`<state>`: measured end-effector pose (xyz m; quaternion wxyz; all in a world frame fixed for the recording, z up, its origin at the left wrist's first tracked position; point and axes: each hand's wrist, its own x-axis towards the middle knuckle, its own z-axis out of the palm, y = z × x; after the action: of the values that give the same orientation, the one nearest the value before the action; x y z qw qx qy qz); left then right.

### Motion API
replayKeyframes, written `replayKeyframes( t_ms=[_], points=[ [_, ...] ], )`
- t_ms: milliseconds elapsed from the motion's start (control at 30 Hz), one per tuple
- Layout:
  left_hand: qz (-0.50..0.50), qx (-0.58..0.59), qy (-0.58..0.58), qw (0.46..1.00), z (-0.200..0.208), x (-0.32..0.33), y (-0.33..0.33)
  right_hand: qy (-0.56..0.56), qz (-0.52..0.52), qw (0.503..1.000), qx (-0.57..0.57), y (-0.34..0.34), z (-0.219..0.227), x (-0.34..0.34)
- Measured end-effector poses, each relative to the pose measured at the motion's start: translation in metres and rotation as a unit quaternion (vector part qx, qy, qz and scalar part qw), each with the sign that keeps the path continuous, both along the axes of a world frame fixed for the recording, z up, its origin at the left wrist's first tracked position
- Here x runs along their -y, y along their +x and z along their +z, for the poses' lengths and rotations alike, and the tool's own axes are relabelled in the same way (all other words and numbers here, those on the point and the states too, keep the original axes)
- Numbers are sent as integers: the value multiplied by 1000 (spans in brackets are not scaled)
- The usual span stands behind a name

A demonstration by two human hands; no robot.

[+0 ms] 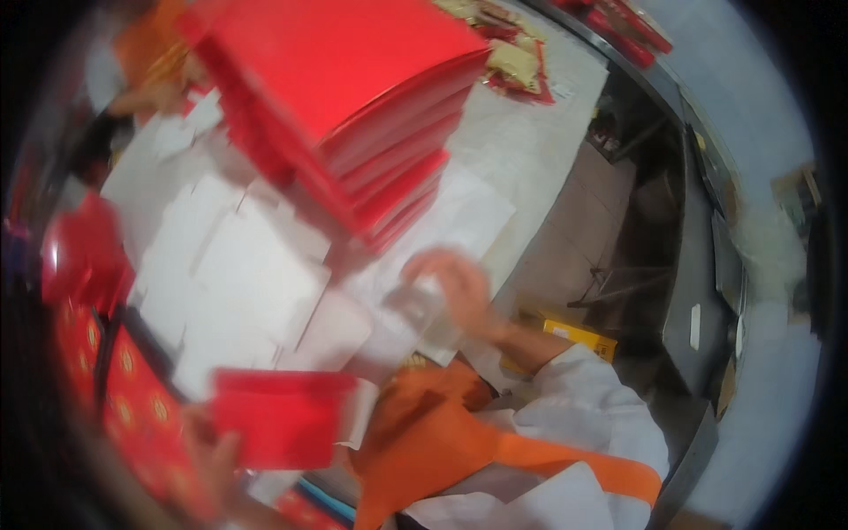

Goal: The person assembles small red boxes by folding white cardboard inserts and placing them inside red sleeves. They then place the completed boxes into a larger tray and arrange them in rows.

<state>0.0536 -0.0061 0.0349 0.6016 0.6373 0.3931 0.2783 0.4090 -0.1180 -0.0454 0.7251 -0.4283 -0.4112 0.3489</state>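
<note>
At the lower left, my left hand grips the left end of a flat red box, thumb on its near face. A pale flap or panel stands at the box's right end. My right hand hovers over white sheets right of the middle, blurred by motion. Its fingers are curved and apart, and I make out nothing in them. Flat white card pieces, with slits and folds, lie between my hands. Just beyond my right hand rises a tall stack of large red boxes.
Red patterned boxes line the left edge, below a shiny red bundle. Gold and red packets lie at the table's far end. Another person's hand is at the far left. A yellow box sits below the table's right edge.
</note>
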Motion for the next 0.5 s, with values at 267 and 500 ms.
replayKeyframes(
  t_ms=[267, 500],
  points=[
    [320, -224, -17, 920, -111, -6, 0, -242, -470, 631, 568, 336, -62, -50],
    [416, -171, -176, 876, -84, 2, 41, -402, -388, 563, 609, 482, -21, -117]
  ],
)
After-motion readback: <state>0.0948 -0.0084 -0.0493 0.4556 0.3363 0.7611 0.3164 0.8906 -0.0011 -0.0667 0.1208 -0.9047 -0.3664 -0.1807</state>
